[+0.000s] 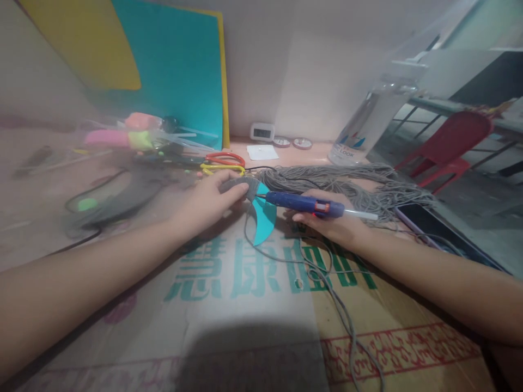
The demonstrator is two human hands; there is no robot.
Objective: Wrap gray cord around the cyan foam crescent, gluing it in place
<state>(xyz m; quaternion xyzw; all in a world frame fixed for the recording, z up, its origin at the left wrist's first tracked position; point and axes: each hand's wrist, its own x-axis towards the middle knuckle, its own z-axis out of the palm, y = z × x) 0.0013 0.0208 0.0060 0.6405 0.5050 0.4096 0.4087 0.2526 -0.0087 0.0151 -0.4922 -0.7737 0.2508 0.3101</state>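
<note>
My left hand pinches a curved teal foam piece whose upper part is wrapped in grey cord. A blue hot glue gun is in my right hand, its tip pointing left and meeting the wrapped edge of the teal piece; I cannot tell whether it touches. A clear glue stick sticks out of the gun's rear, and a small red light glows on it. Loose grey cord trails from the piece down over the cardboard. A big tangle of grey cord lies behind my right hand.
Scissors with red and yellow handles lie behind my left hand. Printed cardboard covers the table. A tilted clear bottle, a phone and a small digital clock stand or lie around. Teal sheets lean at the back left.
</note>
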